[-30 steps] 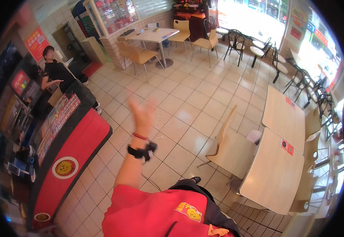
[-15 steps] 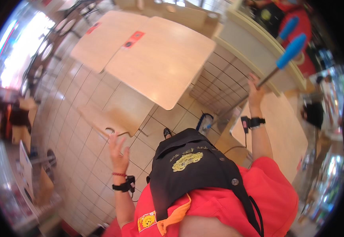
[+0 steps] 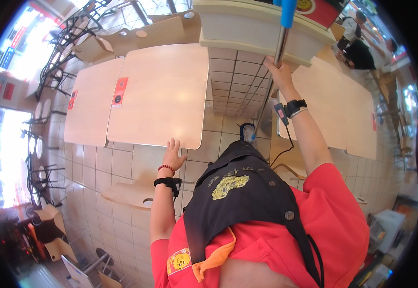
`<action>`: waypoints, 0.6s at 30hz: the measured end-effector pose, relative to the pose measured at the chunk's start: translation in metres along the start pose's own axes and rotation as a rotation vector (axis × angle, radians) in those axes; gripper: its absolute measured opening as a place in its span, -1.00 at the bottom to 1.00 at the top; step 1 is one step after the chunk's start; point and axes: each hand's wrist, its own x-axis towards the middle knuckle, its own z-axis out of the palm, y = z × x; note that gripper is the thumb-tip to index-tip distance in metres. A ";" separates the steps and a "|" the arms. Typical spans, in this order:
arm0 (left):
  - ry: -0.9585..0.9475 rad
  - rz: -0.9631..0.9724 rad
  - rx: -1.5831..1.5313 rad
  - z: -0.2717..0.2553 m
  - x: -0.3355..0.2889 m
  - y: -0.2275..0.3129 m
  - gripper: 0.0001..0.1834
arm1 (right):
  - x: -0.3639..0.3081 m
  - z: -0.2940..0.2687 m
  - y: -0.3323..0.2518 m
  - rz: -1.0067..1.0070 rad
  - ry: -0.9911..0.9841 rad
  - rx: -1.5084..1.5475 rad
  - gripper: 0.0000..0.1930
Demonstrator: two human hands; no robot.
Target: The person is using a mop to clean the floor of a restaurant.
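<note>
A long steel pole (image 3: 280,47) with a blue grip (image 3: 288,13) stands tilted at the right of middle, with my right hand (image 3: 280,73) closed around it. Down near the floor, just beyond my apron, a blue-and-white head (image 3: 248,133) shows by the pole's lower end; whether it is a mop or a broom I cannot tell. Fingers spread, my left hand (image 3: 173,156) is at the near edge of a light wood table (image 3: 165,96). Its fingertips overlap the table's edge, and nothing is in it.
Another light table (image 3: 89,103) adjoins on the left, and a third table (image 3: 329,105) lies right of my right arm. A cream-topped partition (image 3: 247,31) with a tiled side stands ahead. Below my left hand is a wooden seat (image 3: 129,194). People (image 3: 355,36) are at the far right.
My view has turned to the right. My left hand has come to the table's near edge. The right hand still grips the pole, which now stands nearer the middle of the view.
</note>
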 end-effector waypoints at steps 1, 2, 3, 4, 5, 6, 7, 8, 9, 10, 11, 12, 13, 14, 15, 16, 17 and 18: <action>-0.018 0.019 0.015 0.002 0.004 -0.001 -0.07 | 0.002 -0.002 0.002 -0.005 0.015 0.038 -0.56; -0.090 -0.008 0.062 0.007 0.006 0.000 -0.05 | 0.002 -0.003 0.004 -0.011 0.028 0.075 -0.56; -0.159 -0.038 0.108 0.011 0.008 0.000 -0.02 | 0.001 -0.001 0.000 0.001 0.026 0.052 -0.57; -0.171 -0.021 0.120 0.015 0.011 0.000 -0.02 | 0.001 0.000 -0.007 0.015 0.045 0.045 -0.57; -0.128 -0.025 0.061 0.020 0.011 -0.002 -0.02 | 0.001 0.001 -0.014 0.075 0.018 0.048 -0.59; -0.084 -0.035 -0.001 0.025 0.009 -0.005 -0.02 | -0.002 0.000 -0.017 0.133 -0.015 0.052 -0.62; -0.074 -0.024 0.014 0.027 0.013 -0.009 -0.01 | 0.001 -0.001 -0.016 0.063 0.001 -0.003 -0.63; -0.082 -0.017 0.018 0.027 0.012 -0.016 -0.01 | -0.004 -0.001 -0.017 0.071 0.007 -0.007 -0.63; -0.109 0.001 -0.007 0.023 0.015 -0.017 -0.01 | -0.003 -0.001 -0.017 0.108 0.016 0.009 -0.64; -0.135 0.018 -0.032 0.020 0.016 -0.017 0.00 | -0.002 -0.002 -0.018 0.143 0.024 0.026 -0.64; -0.135 0.026 -0.029 0.019 0.017 -0.015 0.00 | -0.001 -0.003 -0.018 0.143 0.032 0.024 -0.64; -0.134 0.028 -0.010 0.020 0.015 -0.015 0.00 | -0.001 -0.002 -0.019 0.124 0.042 0.021 -0.65; -0.131 0.030 0.011 0.021 0.012 -0.014 0.01 | -0.001 0.000 -0.020 0.103 0.051 0.019 -0.65; -0.128 0.033 0.015 0.021 0.010 -0.015 0.01 | -0.001 0.000 -0.020 0.102 0.056 0.023 -0.65; -0.119 0.063 -0.008 0.022 0.008 -0.015 0.01 | -0.003 0.000 -0.023 0.134 0.050 0.022 -0.65; -0.109 0.092 -0.032 0.022 0.008 -0.016 0.00 | -0.004 0.001 -0.026 0.167 0.044 0.022 -0.65; -0.101 0.102 -0.035 0.021 0.008 -0.017 0.01 | -0.004 0.003 -0.026 0.164 0.046 0.025 -0.65; -0.100 0.109 -0.032 0.021 0.009 -0.017 0.01 | -0.003 0.003 -0.023 0.159 0.047 0.007 -0.65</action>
